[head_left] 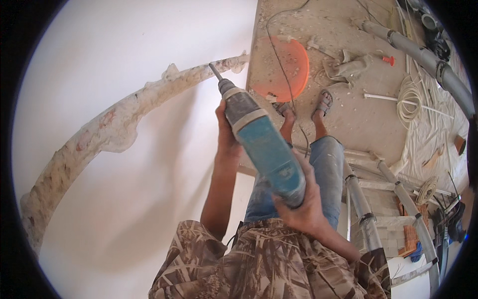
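Both hands hold a teal and dark grey rotary hammer drill angled toward the white wall. My left hand grips the drill's front section from the left, just behind the chuck. My right hand is wrapped round its rear end, slightly smeared, with the handle mostly hidden. A metal bit points into a long, curved, rough channel chipped in the wall. Its tip lies at the channel near the upper end; whether it touches cannot tell.
Below are my sandalled feet beside an orange round basin on a dusty floor crossed by a cable. An aluminium ladder stands at lower right. Coiled cable, grey poles, a crumpled sack and plastic sheeting lie rightward.
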A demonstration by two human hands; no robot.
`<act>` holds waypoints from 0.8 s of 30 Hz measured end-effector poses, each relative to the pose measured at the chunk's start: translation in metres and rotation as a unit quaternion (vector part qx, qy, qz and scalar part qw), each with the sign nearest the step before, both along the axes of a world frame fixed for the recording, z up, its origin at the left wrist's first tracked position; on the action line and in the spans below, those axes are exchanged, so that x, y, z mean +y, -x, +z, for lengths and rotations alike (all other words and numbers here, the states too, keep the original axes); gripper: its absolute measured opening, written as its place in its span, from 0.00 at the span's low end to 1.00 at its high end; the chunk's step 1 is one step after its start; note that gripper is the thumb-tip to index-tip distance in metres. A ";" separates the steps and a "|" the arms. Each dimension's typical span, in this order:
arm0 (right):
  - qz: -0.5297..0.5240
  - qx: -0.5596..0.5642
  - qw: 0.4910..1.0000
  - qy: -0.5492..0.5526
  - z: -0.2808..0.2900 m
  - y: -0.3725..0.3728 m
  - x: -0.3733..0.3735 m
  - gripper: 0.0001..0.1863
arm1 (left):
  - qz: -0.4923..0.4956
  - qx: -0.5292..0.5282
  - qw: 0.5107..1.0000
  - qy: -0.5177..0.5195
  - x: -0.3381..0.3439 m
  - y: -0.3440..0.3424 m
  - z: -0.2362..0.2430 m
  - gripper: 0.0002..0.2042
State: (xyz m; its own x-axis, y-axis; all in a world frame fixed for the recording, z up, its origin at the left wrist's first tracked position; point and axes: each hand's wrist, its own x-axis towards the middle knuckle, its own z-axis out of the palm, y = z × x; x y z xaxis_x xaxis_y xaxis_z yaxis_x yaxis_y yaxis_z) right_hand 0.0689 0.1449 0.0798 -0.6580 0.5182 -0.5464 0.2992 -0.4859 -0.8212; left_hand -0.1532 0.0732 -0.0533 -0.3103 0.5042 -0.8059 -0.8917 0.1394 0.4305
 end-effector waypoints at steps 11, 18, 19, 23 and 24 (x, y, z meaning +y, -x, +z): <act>0.181 -0.011 0.972 -0.148 0.062 0.079 -0.003 0.53 | 0.003 -0.335 0.926 -0.174 -0.046 0.101 0.007 0.39; 0.224 0.028 0.948 -0.225 0.068 0.096 0.020 0.51 | 0.047 -0.383 0.909 -0.156 -0.031 0.106 0.017 0.38; 0.230 0.050 0.952 -0.194 0.065 0.090 0.018 0.51 | 0.065 -0.388 0.907 -0.151 -0.036 0.104 0.018 0.38; 0.199 0.040 0.971 -0.124 0.034 0.055 0.011 0.51 | 0.147 -0.446 0.873 -0.131 -0.027 0.061 -0.007 0.38; 0.215 0.029 0.973 -0.073 0.033 0.046 0.007 0.50 | 0.174 -0.453 0.866 -0.119 -0.033 0.049 -0.006 0.38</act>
